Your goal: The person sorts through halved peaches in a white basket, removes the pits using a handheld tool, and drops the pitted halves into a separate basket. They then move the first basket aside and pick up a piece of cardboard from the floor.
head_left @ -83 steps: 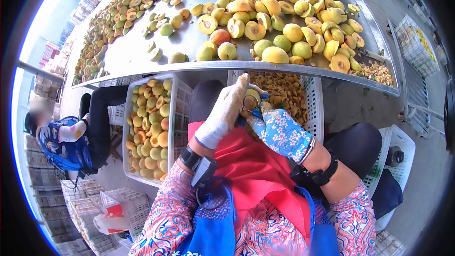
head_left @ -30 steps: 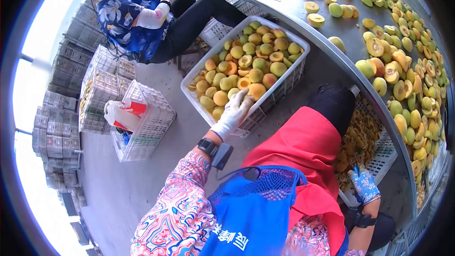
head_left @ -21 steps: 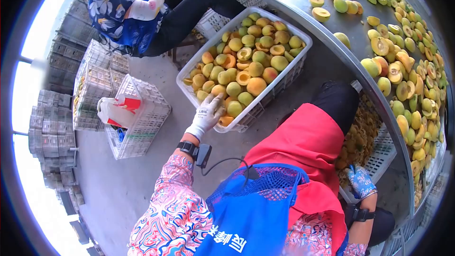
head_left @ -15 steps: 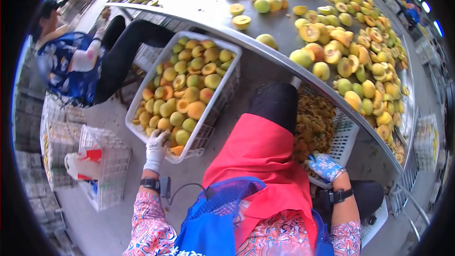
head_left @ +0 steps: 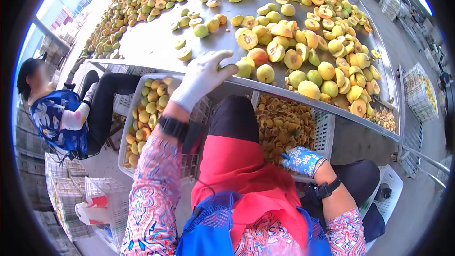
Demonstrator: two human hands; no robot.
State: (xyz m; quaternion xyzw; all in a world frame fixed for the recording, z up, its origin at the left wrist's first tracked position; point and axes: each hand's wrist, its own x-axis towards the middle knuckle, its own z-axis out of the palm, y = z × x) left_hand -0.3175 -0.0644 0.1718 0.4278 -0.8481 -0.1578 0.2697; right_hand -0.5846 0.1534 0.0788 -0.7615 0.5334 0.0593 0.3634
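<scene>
My left hand [head_left: 204, 78], in a white glove, is over the near edge of the metal table [head_left: 151, 35]. Its thumb and forefinger are apart, with a small greenish patch showing between them. Just right of the fingertips lies a yellow-green peach [head_left: 244, 68], among whole and halved peaches. My right hand [head_left: 302, 161], in a blue floral glove, is closed at the near side of a white basket [head_left: 323, 132]. Whatever its fingers hold is hidden. Brownish pieces, perhaps peach pits [head_left: 284, 123], fill that basket.
A white crate of peaches [head_left: 149, 104] stands left of my knees, partly behind my left arm. A person [head_left: 61, 109] sits farther left. Another white crate [head_left: 102, 189] with a bag stands at lower left. Heaped peach halves [head_left: 142, 4] cover the table's far left.
My left hand has risen from the crate's near corner to the table edge. My right hand stays low by the basket. The view has shifted, showing more of the table.
</scene>
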